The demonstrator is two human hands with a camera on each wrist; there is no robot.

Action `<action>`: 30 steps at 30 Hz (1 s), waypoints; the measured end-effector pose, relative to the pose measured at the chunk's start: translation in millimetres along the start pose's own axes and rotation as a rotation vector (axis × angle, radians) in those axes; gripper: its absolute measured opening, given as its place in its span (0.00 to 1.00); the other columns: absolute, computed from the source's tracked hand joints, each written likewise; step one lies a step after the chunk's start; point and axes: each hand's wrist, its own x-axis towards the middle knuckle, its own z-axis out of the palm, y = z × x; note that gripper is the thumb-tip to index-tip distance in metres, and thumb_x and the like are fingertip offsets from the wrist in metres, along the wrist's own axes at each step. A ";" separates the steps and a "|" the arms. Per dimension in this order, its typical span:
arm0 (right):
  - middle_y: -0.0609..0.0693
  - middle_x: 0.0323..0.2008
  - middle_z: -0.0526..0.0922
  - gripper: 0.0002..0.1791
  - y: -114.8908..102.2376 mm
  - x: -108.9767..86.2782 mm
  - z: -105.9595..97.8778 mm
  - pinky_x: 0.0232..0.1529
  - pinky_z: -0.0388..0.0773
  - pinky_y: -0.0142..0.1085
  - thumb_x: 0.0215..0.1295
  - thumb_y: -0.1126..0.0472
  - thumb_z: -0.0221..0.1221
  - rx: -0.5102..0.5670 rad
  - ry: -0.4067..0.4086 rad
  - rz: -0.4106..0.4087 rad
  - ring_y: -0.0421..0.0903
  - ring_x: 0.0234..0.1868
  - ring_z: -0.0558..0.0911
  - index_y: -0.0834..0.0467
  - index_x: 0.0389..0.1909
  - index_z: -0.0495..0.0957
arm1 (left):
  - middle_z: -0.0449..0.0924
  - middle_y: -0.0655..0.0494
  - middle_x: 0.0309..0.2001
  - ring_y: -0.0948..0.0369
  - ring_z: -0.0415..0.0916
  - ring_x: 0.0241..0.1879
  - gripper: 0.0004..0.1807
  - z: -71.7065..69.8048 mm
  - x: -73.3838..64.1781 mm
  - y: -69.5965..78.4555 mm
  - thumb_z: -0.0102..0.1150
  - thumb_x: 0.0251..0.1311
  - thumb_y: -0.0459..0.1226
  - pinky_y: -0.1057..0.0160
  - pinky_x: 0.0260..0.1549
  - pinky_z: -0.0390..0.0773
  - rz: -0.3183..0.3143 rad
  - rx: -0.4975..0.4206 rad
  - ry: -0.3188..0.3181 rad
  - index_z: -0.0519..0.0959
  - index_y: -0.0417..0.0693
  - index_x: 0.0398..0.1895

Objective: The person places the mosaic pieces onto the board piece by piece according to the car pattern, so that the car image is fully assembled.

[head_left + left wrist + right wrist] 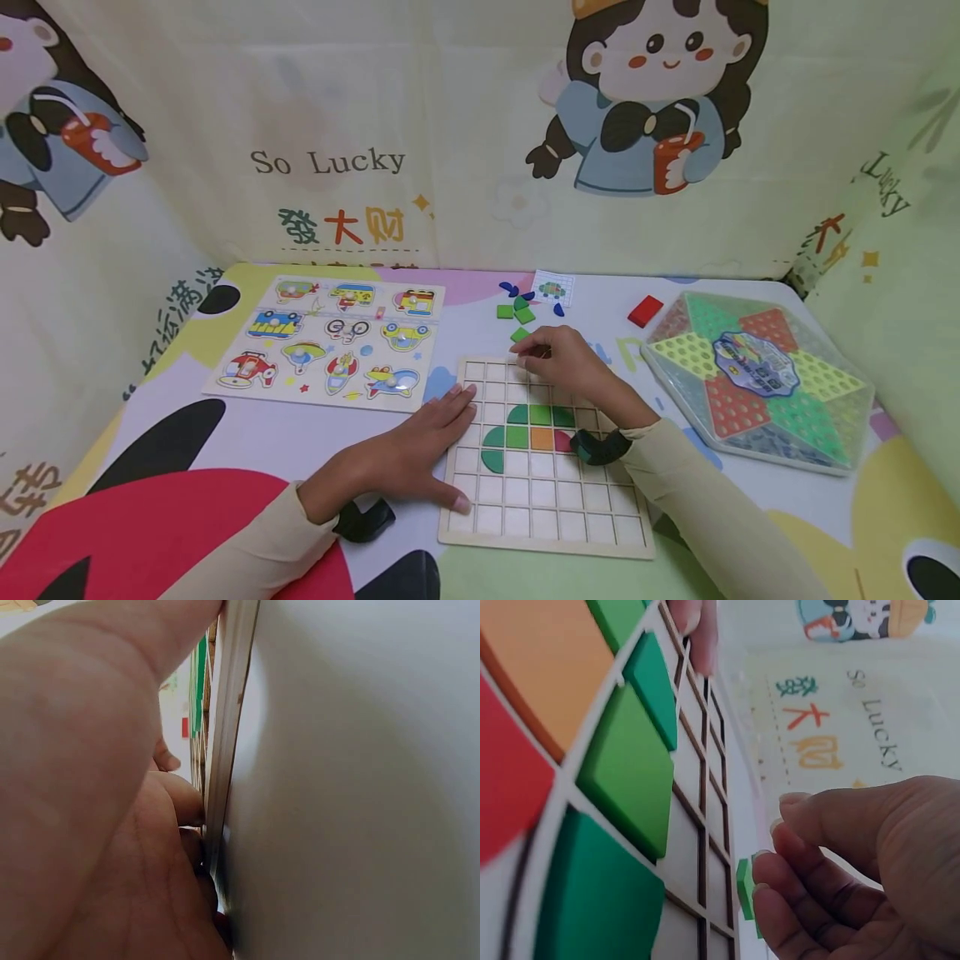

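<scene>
In the head view a wooden grid board (517, 521) lies on the table. In its cells sit light green squares (517, 437), dark green rounded pieces (492, 461), an orange square (542, 438) and a red rounded piece (562, 441). My left hand (412, 446) rests spread along the board's left edge, thumb near the front corner and fingertips higher up. Over the board's far edge is my right hand (558, 358), its fingers loosely bent with nothing visible between them. A loose green square (520, 334) lies just beyond its fingertips.
Behind the board lie loose green squares (505, 312), small blue pieces (558, 309) and a pattern card (562, 298). A vehicle puzzle board (352, 354) is at left. To the right are a red block (645, 312) and a hexagonal game board (757, 379).
</scene>
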 end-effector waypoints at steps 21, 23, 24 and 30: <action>0.55 0.43 0.84 0.11 20.0 32.4 1.9 0.34 0.80 0.34 0.67 0.66 0.60 0.071 0.137 0.211 0.49 0.40 0.79 0.62 0.47 0.83 | 0.31 0.58 0.78 0.60 0.24 0.75 0.63 -0.7 -0.6 2.2 0.66 0.46 0.65 0.51 0.71 0.39 -0.007 -0.006 0.001 0.47 0.46 0.78; 0.56 0.43 0.84 0.11 20.2 34.8 3.1 0.36 0.80 0.36 0.66 0.66 0.61 0.062 0.144 0.210 0.49 0.41 0.80 0.63 0.47 0.84 | 0.31 0.58 0.78 0.60 0.24 0.75 0.63 -0.8 -0.6 2.6 0.66 0.46 0.65 0.51 0.71 0.38 -0.007 -0.004 0.003 0.47 0.46 0.78; 0.56 0.43 0.84 0.11 20.0 35.8 3.6 0.38 0.80 0.36 0.65 0.66 0.61 0.053 0.144 0.205 0.49 0.42 0.80 0.63 0.47 0.83 | 0.31 0.58 0.78 0.60 0.24 0.75 0.63 -0.8 -0.6 2.8 0.67 0.46 0.65 0.51 0.71 0.38 -0.006 -0.003 0.002 0.47 0.46 0.78; 0.56 0.43 0.85 0.14 18.6 40.0 5.9 0.46 0.79 0.41 0.63 0.66 0.63 0.027 0.110 0.202 0.50 0.45 0.81 0.64 0.50 0.82 | 0.31 0.58 0.78 0.60 0.24 0.75 0.63 -1.3 -0.5 3.1 0.67 0.46 0.65 0.51 0.71 0.38 -0.004 -0.001 0.004 0.46 0.45 0.78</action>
